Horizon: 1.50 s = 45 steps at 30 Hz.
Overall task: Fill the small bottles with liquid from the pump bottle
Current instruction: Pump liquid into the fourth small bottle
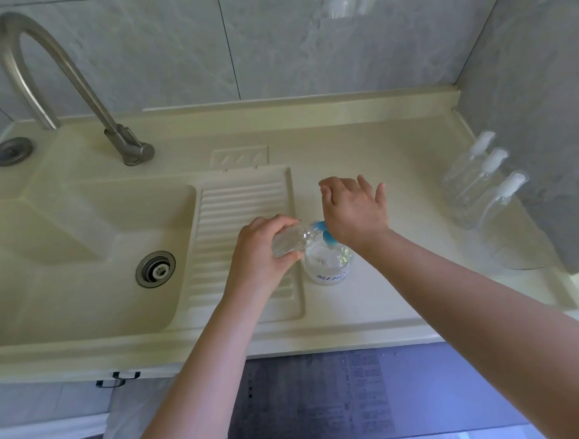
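Observation:
A clear pump bottle (327,263) with a blue pump head (324,234) stands on the cream counter (405,279), right of the ribbed washboard. My left hand (261,252) grips a small clear bottle (291,239), tilted so its open mouth meets the blue spout. My right hand (352,208) rests palm-down on top of the pump head with its fingers spread; the top of the pump is hidden under it. Three more small clear bottles (477,178) with white pump caps stand at the right against the wall.
A deep sink basin (64,303) with a drain (155,273) lies to the left, under a curved metal faucet (66,80). The ribbed washboard (239,205) slopes beside it. Tiled walls close the back and right. The counter's front edge runs below my forearms.

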Each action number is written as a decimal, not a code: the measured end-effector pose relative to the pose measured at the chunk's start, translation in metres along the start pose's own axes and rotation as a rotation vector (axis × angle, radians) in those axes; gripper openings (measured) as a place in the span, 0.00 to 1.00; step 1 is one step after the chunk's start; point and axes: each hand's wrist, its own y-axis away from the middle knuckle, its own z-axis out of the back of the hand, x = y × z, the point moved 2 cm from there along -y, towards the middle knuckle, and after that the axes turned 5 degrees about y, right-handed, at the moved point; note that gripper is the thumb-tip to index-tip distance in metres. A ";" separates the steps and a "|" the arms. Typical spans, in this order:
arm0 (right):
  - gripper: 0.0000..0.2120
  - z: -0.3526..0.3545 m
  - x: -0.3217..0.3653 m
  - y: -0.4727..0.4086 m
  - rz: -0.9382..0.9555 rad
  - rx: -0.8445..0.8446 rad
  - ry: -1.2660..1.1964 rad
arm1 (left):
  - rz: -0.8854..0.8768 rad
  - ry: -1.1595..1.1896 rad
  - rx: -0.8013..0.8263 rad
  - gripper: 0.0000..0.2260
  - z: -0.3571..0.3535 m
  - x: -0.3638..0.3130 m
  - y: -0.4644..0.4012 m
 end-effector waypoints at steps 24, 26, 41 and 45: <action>0.20 0.002 0.002 -0.002 -0.023 0.031 -0.090 | 0.013 0.020 -0.005 0.22 0.000 0.001 0.000; 0.19 0.007 0.001 -0.003 -0.031 0.019 -0.135 | 0.011 0.027 -0.015 0.21 0.002 0.000 0.001; 0.21 0.002 -0.009 -0.004 -0.093 0.109 -0.187 | -0.009 0.076 -0.021 0.21 0.001 -0.001 0.002; 0.22 -0.004 -0.008 -0.003 -0.085 0.039 -0.142 | 0.003 0.041 -0.001 0.21 0.000 0.001 0.001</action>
